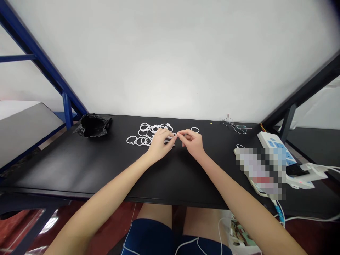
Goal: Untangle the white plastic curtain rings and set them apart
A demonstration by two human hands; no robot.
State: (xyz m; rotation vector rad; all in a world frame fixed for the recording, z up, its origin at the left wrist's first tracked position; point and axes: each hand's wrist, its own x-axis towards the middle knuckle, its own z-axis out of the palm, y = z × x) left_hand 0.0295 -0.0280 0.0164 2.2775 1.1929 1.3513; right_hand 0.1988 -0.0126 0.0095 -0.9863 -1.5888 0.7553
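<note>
My left hand [160, 146] and my right hand [193, 143] meet above the black table, thumbs and fingers pinched together. Between the fingertips is a small white piece, seemingly part of a thin white loop [172, 136]; the fingers hide most of it. Several white loops with little knot-like ends, such as this white loop [131, 140], lie in a loose cluster beside and behind my left hand. Another white ring [195, 129] lies just behind my right hand.
A crumpled black plastic bag [93, 126] stands open at the left. Eyeglasses [240, 128] lie at the back right. Nearer on the right are a blurred-out phone-like object [259, 173], a power strip [276, 143] and white cables [313, 219]. The table's front edge [114, 199] runs above my legs.
</note>
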